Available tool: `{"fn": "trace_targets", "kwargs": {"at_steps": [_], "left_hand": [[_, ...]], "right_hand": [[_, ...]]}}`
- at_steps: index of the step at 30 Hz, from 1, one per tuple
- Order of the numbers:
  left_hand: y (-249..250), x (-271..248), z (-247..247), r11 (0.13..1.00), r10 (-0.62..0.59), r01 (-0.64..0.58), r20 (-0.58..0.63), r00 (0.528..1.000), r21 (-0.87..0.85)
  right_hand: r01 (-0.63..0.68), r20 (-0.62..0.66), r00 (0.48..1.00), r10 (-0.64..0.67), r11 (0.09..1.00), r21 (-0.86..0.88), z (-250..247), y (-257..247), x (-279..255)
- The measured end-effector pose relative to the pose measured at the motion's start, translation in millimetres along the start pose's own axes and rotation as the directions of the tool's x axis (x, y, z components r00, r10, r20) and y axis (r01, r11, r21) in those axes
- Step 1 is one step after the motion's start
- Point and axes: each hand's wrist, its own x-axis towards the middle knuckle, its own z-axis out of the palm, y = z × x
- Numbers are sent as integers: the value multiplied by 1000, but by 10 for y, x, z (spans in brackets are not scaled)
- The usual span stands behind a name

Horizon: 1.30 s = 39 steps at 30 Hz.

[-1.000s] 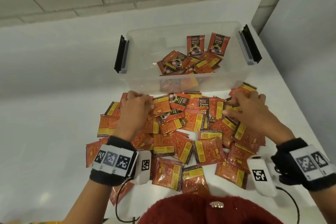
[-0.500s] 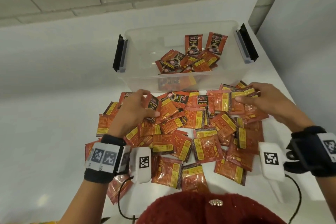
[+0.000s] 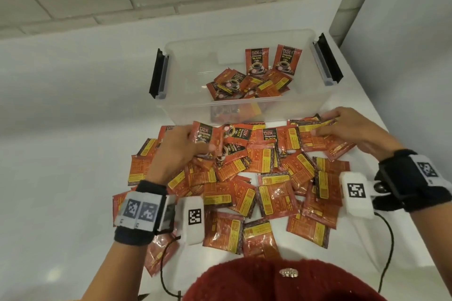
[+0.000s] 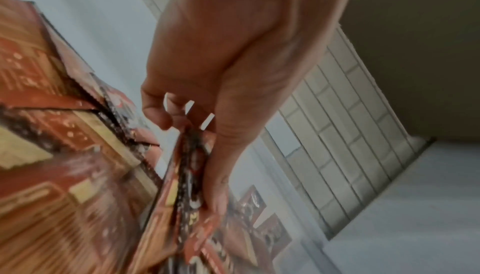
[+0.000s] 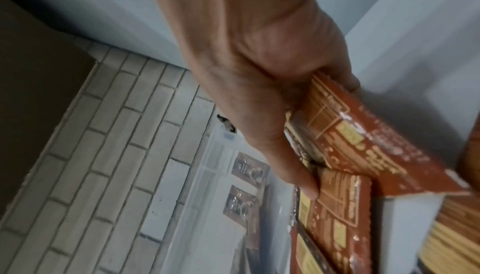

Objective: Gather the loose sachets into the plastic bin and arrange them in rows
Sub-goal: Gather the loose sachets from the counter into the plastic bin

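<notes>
Sachets [image 3: 244, 178] lie heaped on the counter [image 3: 61, 154] near the bin [image 3: 244, 110]. Left hand [image 3: 181, 151] pinches several; right hand [image 3: 347, 132] pinches a few. Likely light, slick, crinkly; best gripped across flat faces.

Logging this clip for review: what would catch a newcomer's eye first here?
First, the big heap of red and yellow sachets spread over the white table in front of the clear plastic bin. Next, the left hand and right hand at the heap's far edge, each gripping sachets. In the bin, two sachets stand against the back wall above a loose clump.
</notes>
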Motion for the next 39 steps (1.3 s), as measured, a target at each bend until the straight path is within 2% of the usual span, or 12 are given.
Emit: {"fn": "trace_targets", "kwargs": {"at_steps": [3,7,12,16,18,21,23,26,28,35,37,39], "left_hand": [[-96,-50,-192,996,-40,39,-17,999,-83],[-260,-17,-424,976,-154,141,-66,986,-168],[-446,155,-394,978,-206,207,-175,963,-13],[-492,231,-300,977,-210,211,-207,956,-20],[-427,188,-304,982,-189,182,-225,956,-51],[-409,132,-344,979,-178,148,-230,957,-143],[-397,52,-423,964,-187,141,-201,962,-225],[-452,-36,-548,938,-219,162,-160,962,-306],[-502,-69,-580,947,-218,168,-163,962,-274],[-618,-15,-458,945,-292,315,-213,933,84],[-623,-14,-447,935,-314,346,-267,911,81],[-625,-26,-458,947,-292,319,-312,904,39]], "right_hand": [[-3,-1,1000,3,999,38,-91,11,-37],[-24,-18,999,27,984,178,-274,57,-146],[24,-103,995,10,947,319,-512,120,-382],[51,-171,985,8,939,341,-522,149,-661],[29,-129,992,16,940,341,-459,196,-786],[-42,92,996,23,977,209,-252,338,-888],[-28,145,989,19,998,55,-119,460,-869],[36,156,988,-15,991,-129,-13,548,-810],[64,149,988,-34,976,-206,17,534,-800],[31,140,990,12,953,-303,26,454,-760],[46,142,990,-2,949,-311,3,444,-747],[60,153,988,-16,955,-292,-44,422,-742]]}}
